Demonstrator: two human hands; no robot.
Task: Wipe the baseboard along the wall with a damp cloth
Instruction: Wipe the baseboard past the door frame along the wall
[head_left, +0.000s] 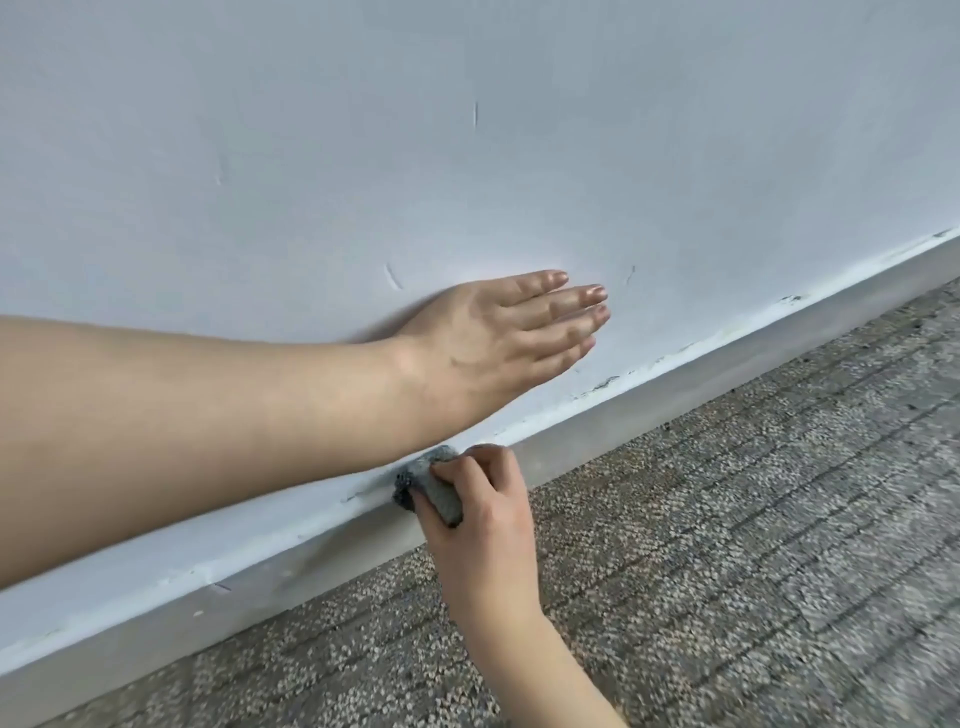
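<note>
A pale grey baseboard (675, 410) runs diagonally from lower left to upper right where the white wall (467, 130) meets the carpet. My right hand (483, 514) grips a bunched grey cloth (431, 486) and presses it against the baseboard's top edge near the middle of the view. Flat on the wall just above it lies my left hand (498, 338), fingers straight and pointing right, with the forearm stretching in from the left. Dark smudges and chipped paint mark the seam along the top of the board to the right of the cloth.
Grey speckled carpet (727, 571) covers the floor below and right of the baseboard. The wall bears a few thin scratch marks (392, 275). My left forearm hides part of the wall above the board on the left.
</note>
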